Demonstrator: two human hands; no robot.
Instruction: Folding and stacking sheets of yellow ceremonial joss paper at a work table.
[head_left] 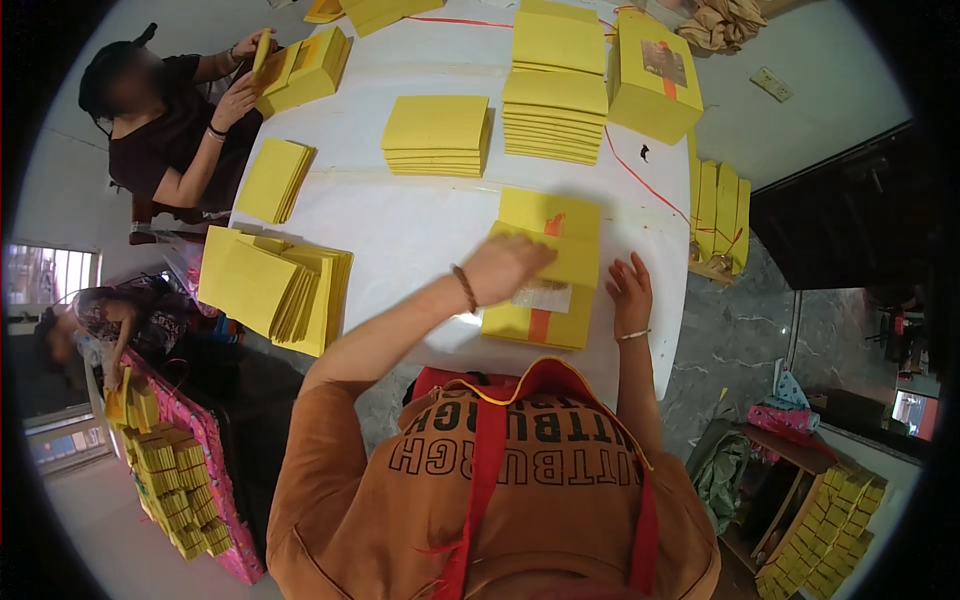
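Stack in hand: a yellow paper stack (545,290) with an orange stripe and a silvery square on its top sheet lies at the near edge of the white table (420,230), right in front of the person, close enough for both hands to work it without stretching.
Left hand: the left hand (507,265) reaches across from the left and rests on the stack's far left part, fingers curled over the top sheets; whether they pinch a sheet or only press down cannot be told.
Right hand: the right hand (629,290) lies flat and spread at the stack's right edge, fingers pointing away, holding nothing; it looks set there to steady the pile from the side.
Far piles: 2 neat piles sit further out, a low pile (437,135) to the left and a taller pile (555,95) to its right, kept apart from the stack being handled.
Wrapped bundle: a wrapped bundle (655,85) with a picture label stands at the far right, beside a loose red string (640,180) on the table.
Left side: fanned sheets (275,285) spread near the left edge, within reach of the left arm.
Co-worker: another person's hands (240,75) at the far left grip their own yellow bundle (305,65).
Floor: tied bundles (720,215) stand on edge off the table's right side.
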